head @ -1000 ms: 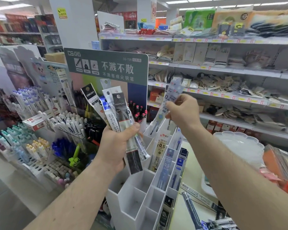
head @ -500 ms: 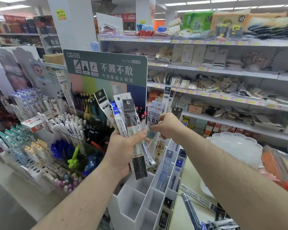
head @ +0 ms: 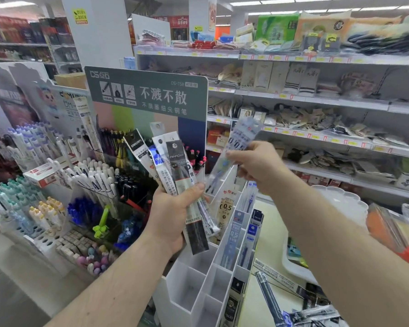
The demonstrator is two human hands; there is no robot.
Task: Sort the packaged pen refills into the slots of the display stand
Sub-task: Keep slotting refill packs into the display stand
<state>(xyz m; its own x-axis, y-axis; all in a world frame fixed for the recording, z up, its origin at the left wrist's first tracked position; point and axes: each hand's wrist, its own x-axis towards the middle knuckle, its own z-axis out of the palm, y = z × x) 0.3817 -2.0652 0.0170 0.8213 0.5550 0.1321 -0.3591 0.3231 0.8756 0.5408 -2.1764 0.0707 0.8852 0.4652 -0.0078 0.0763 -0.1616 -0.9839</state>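
My left hand (head: 172,215) grips a fanned bundle of packaged pen refills (head: 172,166), black, white and blue packs, held upright above the white display stand (head: 189,289). My right hand (head: 253,164) pinches one pale blue refill pack (head: 242,135) marked 0.5, tilted, its lower end over the stand's back slots. Several slots on the stand's right side hold refill packs (head: 234,239); the front left slots are bare.
More refill packs (head: 276,300) lie loose on the counter at the lower right, beside a white scalloped tray (head: 340,201). A green sign board (head: 149,95) stands behind the stand. Pen displays (head: 57,197) fill the left; store shelves (head: 316,138) run behind.
My right hand went down to the stand's back slots with the pale blue pack, then rose again, still pinching it. My left hand has kept its bundle almost still.
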